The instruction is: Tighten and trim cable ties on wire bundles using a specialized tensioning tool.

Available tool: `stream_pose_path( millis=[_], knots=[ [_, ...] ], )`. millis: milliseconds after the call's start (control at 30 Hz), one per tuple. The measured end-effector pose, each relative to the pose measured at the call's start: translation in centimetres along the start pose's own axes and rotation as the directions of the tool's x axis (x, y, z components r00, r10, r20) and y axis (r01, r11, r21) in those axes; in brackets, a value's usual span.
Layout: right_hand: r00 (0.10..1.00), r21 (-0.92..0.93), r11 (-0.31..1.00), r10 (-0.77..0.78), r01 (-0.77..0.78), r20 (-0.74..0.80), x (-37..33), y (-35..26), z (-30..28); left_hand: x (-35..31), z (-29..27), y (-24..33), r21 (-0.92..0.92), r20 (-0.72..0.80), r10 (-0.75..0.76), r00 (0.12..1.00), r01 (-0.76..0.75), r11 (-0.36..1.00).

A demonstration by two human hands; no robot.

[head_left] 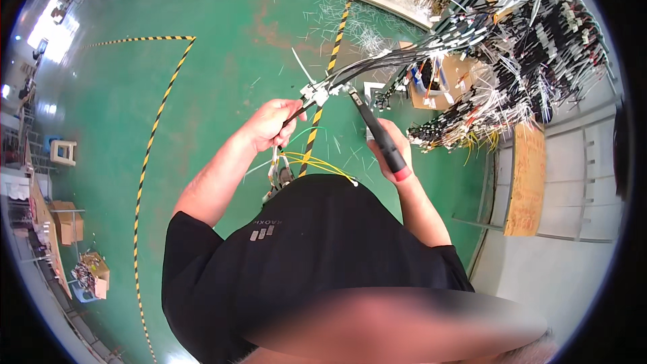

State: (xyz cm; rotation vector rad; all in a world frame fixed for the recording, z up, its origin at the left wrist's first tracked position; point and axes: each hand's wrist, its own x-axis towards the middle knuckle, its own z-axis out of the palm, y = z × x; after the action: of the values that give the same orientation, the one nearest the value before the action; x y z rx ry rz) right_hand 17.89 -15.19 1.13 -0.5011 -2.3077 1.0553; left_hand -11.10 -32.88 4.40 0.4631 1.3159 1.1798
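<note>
My left hand (273,123) grips a bundle of black cables (377,64) just below a white cable tie (311,89) whose tail sticks up. Thin yellow and white wires (317,162) hang down from under this hand. My right hand (387,148) holds a black-handled cutting tool (377,131) with a red end, its tip touching the bundle next to the tie. The bundle runs up and right to a board (526,54) crowded with black and white wires and connectors.
A green floor (222,34) carries yellow-black striped tape lines (156,121) and scattered white tie offcuts (350,23). Cardboard boxes (67,219) and a white stool (63,153) stand at the left. A brown cardboard sheet (527,182) leans by a grey frame at the right.
</note>
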Motion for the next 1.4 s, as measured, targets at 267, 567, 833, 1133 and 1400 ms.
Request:
stream_pose_path(
  millis=[267, 567, 833, 1133, 1400],
  knots=[
    [0.989, 0.515, 0.844, 0.115, -0.147, 0.094, -0.9, 1.0, 0.3, -0.9, 2.1, 0.2, 0.285, -0.082, 0.285, 0.955, -0.252, 0.925],
    [0.995, 0.528, 0.846, -0.095, 0.072, 0.018, 0.0, 1.4, -0.4, -0.9, 3.5, -2.2, 0.844, 0.025, 0.931, 0.365, -0.506, 0.177],
    [1.0, 0.516, 0.856, -0.007, -0.007, 0.025, -0.5, 2.2, -0.4, -1.1, 1.0, 1.2, 0.824, -0.178, 0.789, 0.588, -0.349, 0.446],
    [0.984, 0.328, 0.929, -0.174, 0.174, -0.029, 0.9, 0.1, -1.4, -1.7, 0.2, 4.3, -0.06, 0.073, 0.049, 0.996, -0.045, 0.997],
    [0.971, 0.242, 0.943, -0.238, 0.227, 0.019, 1.4, 0.3, -2.7, -1.3, 1.8, 2.9, -0.126, 0.18, 0.027, 0.983, -0.004, 0.992]
  ],
)
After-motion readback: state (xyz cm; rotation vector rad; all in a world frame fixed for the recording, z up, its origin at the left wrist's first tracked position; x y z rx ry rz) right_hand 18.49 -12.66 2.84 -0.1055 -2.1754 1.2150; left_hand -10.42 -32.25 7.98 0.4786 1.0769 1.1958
